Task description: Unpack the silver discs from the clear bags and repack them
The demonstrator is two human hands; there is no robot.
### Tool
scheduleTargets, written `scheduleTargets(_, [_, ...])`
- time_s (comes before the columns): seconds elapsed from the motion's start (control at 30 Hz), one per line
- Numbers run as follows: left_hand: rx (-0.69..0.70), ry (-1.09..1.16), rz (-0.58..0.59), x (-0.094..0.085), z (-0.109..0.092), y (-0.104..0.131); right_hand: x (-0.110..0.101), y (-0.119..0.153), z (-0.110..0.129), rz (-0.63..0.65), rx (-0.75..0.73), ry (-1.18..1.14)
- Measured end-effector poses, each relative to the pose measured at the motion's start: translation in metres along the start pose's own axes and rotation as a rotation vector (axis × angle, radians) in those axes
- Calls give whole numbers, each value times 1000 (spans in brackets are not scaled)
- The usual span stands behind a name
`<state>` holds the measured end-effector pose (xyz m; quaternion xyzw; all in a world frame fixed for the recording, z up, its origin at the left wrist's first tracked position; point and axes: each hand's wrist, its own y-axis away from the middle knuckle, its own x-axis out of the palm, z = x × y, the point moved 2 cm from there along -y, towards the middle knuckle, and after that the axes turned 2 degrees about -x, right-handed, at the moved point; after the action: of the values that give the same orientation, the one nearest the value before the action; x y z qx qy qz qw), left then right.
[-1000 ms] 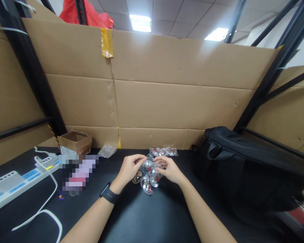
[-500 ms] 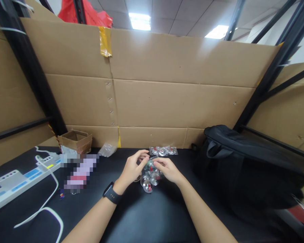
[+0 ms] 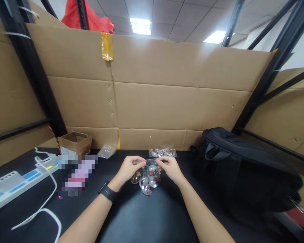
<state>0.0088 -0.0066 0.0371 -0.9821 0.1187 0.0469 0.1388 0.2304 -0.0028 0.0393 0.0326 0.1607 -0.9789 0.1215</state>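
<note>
When handling the clear plastic bag (image 3: 151, 168), treat as probably light, limp and slippery; grip by the upper corners. Transparent, with silvery discs (image 3: 146, 190) marked in red, possibly inside. Located over the middle of the black table (image 3: 152, 219), pinched there between thumb and fingers of left hand (image 3: 128, 168) and right hand (image 3: 171, 170). Note, just behind, a wrapped row of similar discs (image 3: 162, 153).

A black tabletop (image 3: 147, 219) carries a white power strip (image 3: 27, 179) and a white cable (image 3: 57, 222) at the left, a blurred-out lilac item (image 3: 82, 172) beside them, a small open cardboard box (image 3: 82, 145) and a crumpled clear bag (image 3: 107, 151) behind, round shiny pieces (image 3: 147, 190) mid-table, a clear packet (image 3: 162, 153) near the back edge and a large black bag (image 3: 243, 168) at the right
</note>
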Motion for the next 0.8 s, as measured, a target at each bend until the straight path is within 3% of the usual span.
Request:
scheduleTargets(0.2, [47, -19, -88, 5, -5, 1, 1, -1, 2, -55, -49, 3])
scheduleTargets(0.43, [48, -13, -9, 14, -3, 3, 1, -3, 5, -223, -81, -37])
scheduleTargets(0.6, [45, 22, -85, 16, -1, 3, 6, -1, 6, -79, -95, -50])
scheduleTargets(0.8, [21, 40, -22, 17, -5, 5, 9, 1, 1, 28, -82, -4])
